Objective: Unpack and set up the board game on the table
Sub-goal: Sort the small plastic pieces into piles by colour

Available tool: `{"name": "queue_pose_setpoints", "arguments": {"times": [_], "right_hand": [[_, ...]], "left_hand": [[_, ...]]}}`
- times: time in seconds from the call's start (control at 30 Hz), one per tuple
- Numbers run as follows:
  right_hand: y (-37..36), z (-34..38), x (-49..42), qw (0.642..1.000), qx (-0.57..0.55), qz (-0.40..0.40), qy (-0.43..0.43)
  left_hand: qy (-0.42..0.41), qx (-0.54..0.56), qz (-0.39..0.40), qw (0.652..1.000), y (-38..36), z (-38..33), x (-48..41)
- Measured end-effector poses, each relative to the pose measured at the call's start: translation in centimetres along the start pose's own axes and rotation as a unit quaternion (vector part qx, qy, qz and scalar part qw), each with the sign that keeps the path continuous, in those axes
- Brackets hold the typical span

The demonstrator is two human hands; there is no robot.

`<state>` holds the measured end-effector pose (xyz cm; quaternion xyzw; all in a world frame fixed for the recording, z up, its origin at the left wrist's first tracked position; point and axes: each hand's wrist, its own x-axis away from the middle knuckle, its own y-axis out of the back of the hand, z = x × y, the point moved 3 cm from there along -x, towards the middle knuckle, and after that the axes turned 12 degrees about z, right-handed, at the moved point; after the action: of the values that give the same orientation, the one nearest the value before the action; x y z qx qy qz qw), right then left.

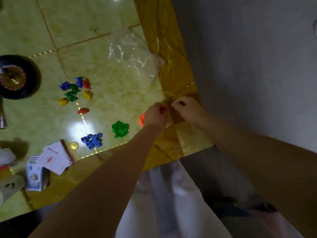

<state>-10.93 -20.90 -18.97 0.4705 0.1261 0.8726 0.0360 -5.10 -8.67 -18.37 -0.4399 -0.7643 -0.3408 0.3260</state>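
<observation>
Right of the green pile (120, 129), an orange heap (141, 119) is mostly hidden behind the left hand (157, 115), whose grip shows only a blurred red bit (162, 109). Whether the right hand (187, 109) holds anything cannot be told. Far left of the pile, the dark wheel (18, 77) is cut off by the edge. Below-left, the cards' (54, 157) print is unreadable.
</observation>
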Motion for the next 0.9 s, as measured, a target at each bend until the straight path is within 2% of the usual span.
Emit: {"name": "queue_pose_setpoints", "arguments": {"times": [0.1,0.27,0.5,0.63,0.9], "right_hand": [[0.7,-1.3,-0.2,0.993,0.096,-0.061,0.042],[-0.1,-2.4,-0.7,0.976,0.140,-0.116,0.124],[-1.6,-2.9,-0.1,0.957,0.122,-0.180,0.191],[-1.8,-3.1,0.2,0.953,0.127,-0.191,0.199],[-1.8,-3.9,1.1,0.959,0.106,-0.158,0.212]], "left_hand": [[-0.049,-0.122,-0.047,0.990,-2.2,-0.5,-1.0],[-0.122,-0.217,-0.121,0.961,-4.4,0.4,-2.2],[-0.184,-0.224,-0.191,0.938,-5.4,1.1,-1.5],[-0.209,-0.226,-0.192,0.932,-5.4,1.1,-1.1],[-0.226,-0.234,-0.168,0.930,-5.0,1.3,-0.6]]}}
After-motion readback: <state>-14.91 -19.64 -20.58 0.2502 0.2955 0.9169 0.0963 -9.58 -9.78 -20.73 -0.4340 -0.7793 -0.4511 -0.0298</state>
